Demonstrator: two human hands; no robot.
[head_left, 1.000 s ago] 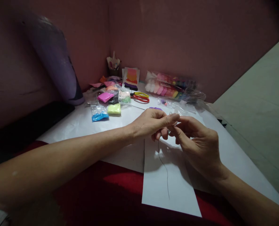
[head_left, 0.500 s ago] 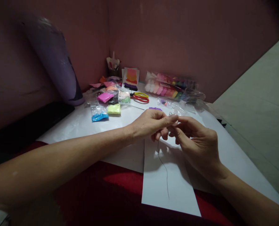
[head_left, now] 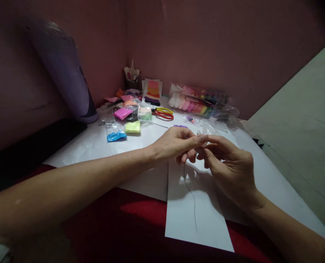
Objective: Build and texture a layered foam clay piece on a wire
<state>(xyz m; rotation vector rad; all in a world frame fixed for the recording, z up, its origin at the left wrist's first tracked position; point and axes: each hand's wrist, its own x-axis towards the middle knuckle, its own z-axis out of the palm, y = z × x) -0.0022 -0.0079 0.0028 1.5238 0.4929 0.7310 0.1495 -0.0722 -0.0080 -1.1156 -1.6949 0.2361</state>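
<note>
My left hand (head_left: 176,145) and my right hand (head_left: 229,166) meet above a white paper sheet (head_left: 197,215), fingertips pinched together. A thin dark thread (head_left: 191,195) hangs from the pinch and trails down over the sheet. A small shiny piece shows between the fingers at the pinch, too small to name. Both hands are closed around that spot. A purple piece (head_left: 180,126) lies just behind my left hand.
Small bags of coloured clay (head_left: 124,120) lie at the back left, with red and yellow scissors (head_left: 163,113) and a larger pack of coloured clay (head_left: 200,102) behind. A purple bolster (head_left: 66,76) leans in the corner. Red cloth (head_left: 129,226) covers the near side.
Almost nothing has moved. My fingertips have shifted slightly at the pinch, and the thread hangs in the same place.
</note>
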